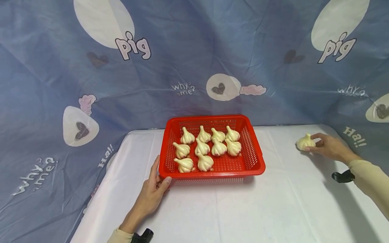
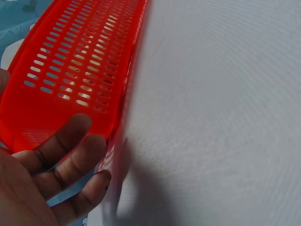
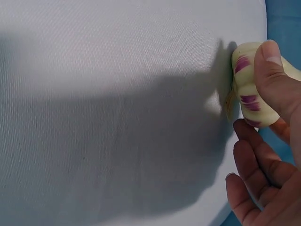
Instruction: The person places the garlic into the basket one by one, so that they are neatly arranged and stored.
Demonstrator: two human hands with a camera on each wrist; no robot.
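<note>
A red plastic basket [image 1: 211, 174] with slotted walls stands on the white-covered table, several garlic bulbs [image 1: 205, 162] lying inside it. My left hand [image 1: 151, 194] is at the basket's near left corner, thumb by the front rim and index finger along the left side. In the left wrist view, the other fingers [image 2: 77, 160] lie loosely bent beside the basket wall [image 2: 70, 56]. Far to the right, my right hand [image 1: 329, 147] pinches a single garlic bulb [image 1: 305, 142] between thumb and fingers. Purple streaks mark this bulb [image 3: 249, 89] in the right wrist view.
The white tabletop [image 1: 218, 209] extends in front of the basket and between it and the right hand. A blue printed cloth [image 1: 188, 50] hangs behind the table and along its sides. Dark wrist straps [image 1: 343, 176] show on both arms.
</note>
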